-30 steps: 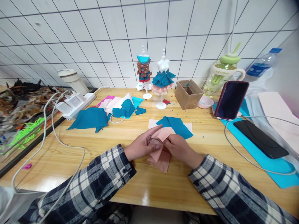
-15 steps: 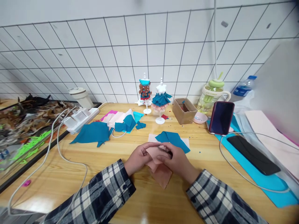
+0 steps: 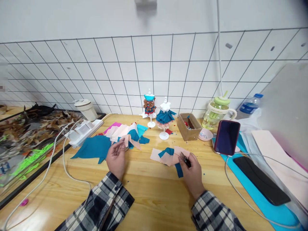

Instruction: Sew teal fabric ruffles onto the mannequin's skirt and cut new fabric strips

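- At your far left, a black-rimmed tray holds brown feathers and green strands; a white power strip sits beside it.
- Your left hand is narrow, fingertips pinching a pink piece over the loose pile, just right of a big teal piece.
- Half a second ago your hands were together at the middle; now they are well apart.
- Behind, near the middle, stand two small dress forms, one in brown and teal, one in a teal-and-pink skirt.
- Your right hand holds dark snips, tips over the pink and teal pieces lying in front of the forms.
- Farther right come a cardboard box and a green-lidded bottle (its band carries lettering, too small to read).
- The water bottle at right has a blue label, also illegible.
- Under it all is your light wood worktop, against a white wall tiled with dark joints.
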Demonstrator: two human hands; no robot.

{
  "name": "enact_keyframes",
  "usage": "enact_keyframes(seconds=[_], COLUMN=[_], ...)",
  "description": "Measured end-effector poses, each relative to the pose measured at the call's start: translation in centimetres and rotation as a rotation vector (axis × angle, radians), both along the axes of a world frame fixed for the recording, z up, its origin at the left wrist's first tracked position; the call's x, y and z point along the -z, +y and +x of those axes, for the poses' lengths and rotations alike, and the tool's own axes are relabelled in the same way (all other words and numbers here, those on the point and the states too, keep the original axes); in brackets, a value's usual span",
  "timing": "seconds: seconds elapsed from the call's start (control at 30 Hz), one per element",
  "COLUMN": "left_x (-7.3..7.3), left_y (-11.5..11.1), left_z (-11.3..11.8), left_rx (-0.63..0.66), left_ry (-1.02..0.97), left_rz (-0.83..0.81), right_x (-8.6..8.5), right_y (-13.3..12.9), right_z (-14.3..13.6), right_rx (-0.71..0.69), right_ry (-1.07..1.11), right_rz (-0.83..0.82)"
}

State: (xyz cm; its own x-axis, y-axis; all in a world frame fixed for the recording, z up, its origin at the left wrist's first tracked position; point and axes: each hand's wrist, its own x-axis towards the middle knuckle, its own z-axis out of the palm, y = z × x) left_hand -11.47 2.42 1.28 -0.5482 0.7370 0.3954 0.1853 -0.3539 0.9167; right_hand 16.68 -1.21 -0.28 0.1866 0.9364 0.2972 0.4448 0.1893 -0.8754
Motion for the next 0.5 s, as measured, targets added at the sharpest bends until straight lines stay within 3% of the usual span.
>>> enact_keyframes(seconds=[0.07,0.17,0.27,0.33,0.4,0.47,0.5], left_x=[0.5,1.4,1.7,1.5,1.3,1.2,1.2], left_y=[0.6,1.0,0.9,0.6,0.1,-0.7,-1.1], left_z=[-1.1,-1.8,-1.8,-1.8,-1.6,-0.8,-0.1], left_rx=[-0.054,0.101,0.069,-0.104,-0.291,-0.252,-0.113], left_ry=[0.083,0.275,0.647,0.859,0.943,1.029,1.111], left_rz=[0.018,-0.137,-0.222,-0.251,-0.214,-0.085,0.008], right_x=[0.8,1.9,2.1,1.8,0.9,-0.5,-1.4], right_y=[0.7,1.6,1.8,1.2,0.3,-0.8,-1.3], right_z=[0.3,0.3,0.2,0.1,0.0,0.0,0.2], right_rx=[-0.006,-0.046,-0.02,-0.003,0.012,0.037,0.047], right_ry=[0.071,0.109,0.136,0.14,0.148,0.195,0.242], right_rz=[-0.119,-0.228,-0.221,-0.185,-0.124,-0.066,-0.06])
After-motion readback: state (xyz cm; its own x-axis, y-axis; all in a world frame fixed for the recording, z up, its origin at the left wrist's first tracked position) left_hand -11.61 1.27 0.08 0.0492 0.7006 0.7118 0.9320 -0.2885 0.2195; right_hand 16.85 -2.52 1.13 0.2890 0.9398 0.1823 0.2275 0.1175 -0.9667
